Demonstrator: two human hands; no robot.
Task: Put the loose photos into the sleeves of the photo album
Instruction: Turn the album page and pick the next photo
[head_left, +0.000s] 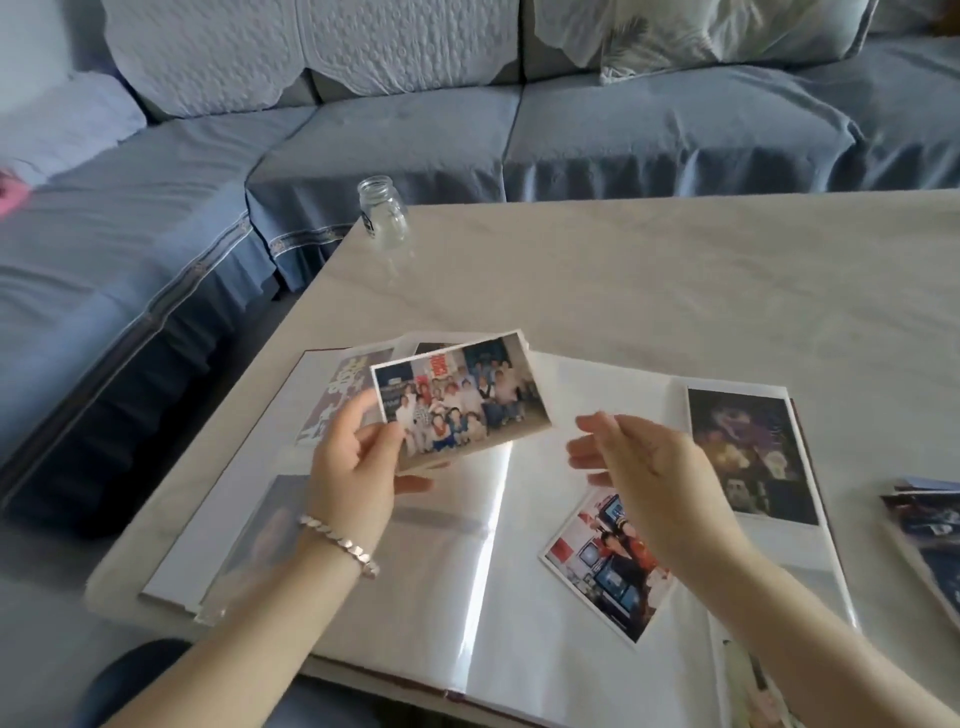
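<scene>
The photo album (441, 571) lies open on the surface (675, 286), at its near edge toward the left corner. The left hand (358, 467) holds a group photo (462, 397) above the left page, pinched at one corner with the thumb on the print's face and the fingers (415, 484) underneath. The right hand (644, 467) hovers over the right page with its fingers (584, 447) loosely extended and slightly apart, gripping nothing. A second loose photo (608, 566) lies tilted on the right page, partly under the right hand. A dark photo (748, 457) sits in the far right sleeve. A photo stack (930, 535) rests at the right edge of the surface. A glass jar (382, 213) stands upright at the far left corner. A bracelet (340, 540) circles the left wrist.
</scene>
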